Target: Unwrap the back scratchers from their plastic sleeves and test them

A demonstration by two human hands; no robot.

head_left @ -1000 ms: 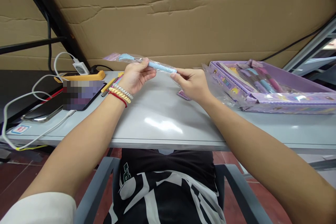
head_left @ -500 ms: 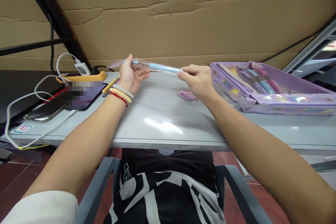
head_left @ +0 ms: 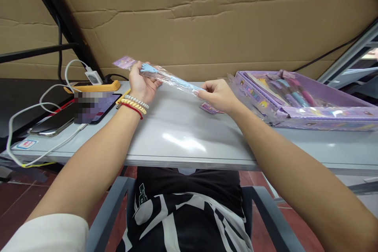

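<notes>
Above the desk I hold a slim light-blue stick (head_left: 183, 83) with a hand-shaped end, sealed in a clear plastic sleeve. A purple label (head_left: 124, 62) sticks out at the sleeve's left end. My left hand (head_left: 144, 82), palm turned up, has the sleeve between thumb and fingers near the hand-shaped end; some fingers are loosely extended. The lower right end is pinched by the thumb and index finger of my right hand (head_left: 217, 95). Small purple printed cards (head_left: 210, 108) lie on the desk just below my right hand, partly covered by it.
On the right stands an open purple box (head_left: 330, 120) holding several wrapped sticks (head_left: 292, 90), with loose clear plastic at its left side. Phones (head_left: 53, 120), white cables (head_left: 38, 108), a yellow power strip (head_left: 110, 86) and pens lie left on the grey desk (head_left: 183, 126). Cardboard (head_left: 206, 39) rises behind.
The wrapped stick has tilted, its left end rising and its right end dropping slightly. Its hand-shaped end and purple label now show more clearly. My right hand has moved a little down.
</notes>
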